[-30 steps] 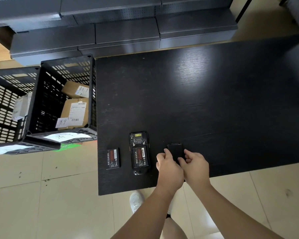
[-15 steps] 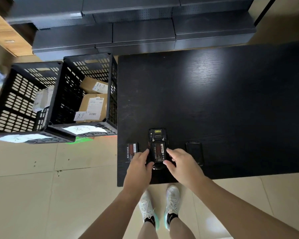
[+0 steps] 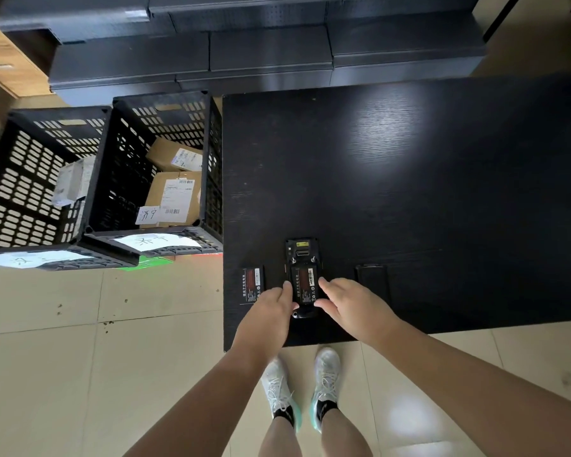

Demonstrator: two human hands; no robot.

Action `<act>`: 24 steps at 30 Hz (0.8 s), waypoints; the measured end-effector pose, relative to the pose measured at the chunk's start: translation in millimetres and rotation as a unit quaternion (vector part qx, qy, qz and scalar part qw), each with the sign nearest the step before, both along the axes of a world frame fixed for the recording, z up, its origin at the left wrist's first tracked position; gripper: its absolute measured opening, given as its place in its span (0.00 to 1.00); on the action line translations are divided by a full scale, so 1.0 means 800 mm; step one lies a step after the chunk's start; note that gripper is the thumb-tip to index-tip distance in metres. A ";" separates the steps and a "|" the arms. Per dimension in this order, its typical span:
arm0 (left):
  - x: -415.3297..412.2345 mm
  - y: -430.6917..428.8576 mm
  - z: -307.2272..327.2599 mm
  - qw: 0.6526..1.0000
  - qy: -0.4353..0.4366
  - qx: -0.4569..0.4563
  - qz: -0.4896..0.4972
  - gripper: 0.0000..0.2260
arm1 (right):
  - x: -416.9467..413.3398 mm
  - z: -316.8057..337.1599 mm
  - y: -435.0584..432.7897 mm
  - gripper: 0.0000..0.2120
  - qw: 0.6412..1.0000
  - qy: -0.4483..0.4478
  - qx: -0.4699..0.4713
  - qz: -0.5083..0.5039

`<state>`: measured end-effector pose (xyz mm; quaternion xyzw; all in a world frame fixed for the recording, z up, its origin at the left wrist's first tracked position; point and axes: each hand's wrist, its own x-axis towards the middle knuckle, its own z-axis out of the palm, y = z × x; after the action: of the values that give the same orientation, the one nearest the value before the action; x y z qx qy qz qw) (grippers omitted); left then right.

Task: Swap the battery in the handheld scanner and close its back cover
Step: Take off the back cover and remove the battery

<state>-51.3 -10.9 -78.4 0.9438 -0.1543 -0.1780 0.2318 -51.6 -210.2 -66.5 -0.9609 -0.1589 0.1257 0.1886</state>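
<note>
Reaching from the near edge of a black table (image 3: 409, 192), two bare hands flank a handheld scanner (image 3: 302, 255) lying face down, cover off, battery (image 3: 305, 285) showing. Left hand (image 3: 271, 311) and right hand (image 3: 353, 305) are loosely spread, fingertips touching the scanner's sides, gripping nothing. Spare battery (image 3: 253, 285) lies just left; back cover (image 3: 371, 280) just right. Best approach: steady the body, then lift the battery by one edge.

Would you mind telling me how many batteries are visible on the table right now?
2. One battery lies loose on the table, left of the scanner. The other battery sits in the scanner's open back, between the left hand and right hand. None seems hidden.
</note>
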 end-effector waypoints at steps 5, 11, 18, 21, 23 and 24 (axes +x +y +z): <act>-0.003 0.004 0.003 0.988 -0.098 0.073 -0.091 0.22 | -0.007 -0.006 -0.001 0.22 0.992 -0.121 -0.034 0.030; -0.004 0.003 0.001 0.970 -0.197 0.093 -0.109 0.22 | -0.010 -0.016 -0.002 0.22 0.988 -0.153 -0.012 0.031; -0.012 0.003 0.006 0.978 -0.171 0.065 -0.095 0.20 | -0.020 -0.014 0.010 0.20 0.992 -0.122 0.024 -0.019; -0.019 -0.005 0.004 0.989 -0.136 0.035 -0.050 0.20 | -0.032 -0.007 0.030 0.20 0.985 -0.029 0.104 -0.131; -0.023 -0.016 0.005 0.995 -0.104 -0.001 -0.002 0.19 | -0.037 -0.001 0.047 0.20 0.954 0.046 0.179 -0.237; -0.025 -0.022 0.006 0.996 -0.082 -0.018 0.033 0.18 | -0.038 0.002 0.055 0.21 0.931 0.072 0.212 -0.288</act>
<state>-71.5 -28.7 -73.4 0.9555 -0.1447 -0.0892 0.2410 -82.3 -165.9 -64.9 -0.8915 0.1155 0.0979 0.4269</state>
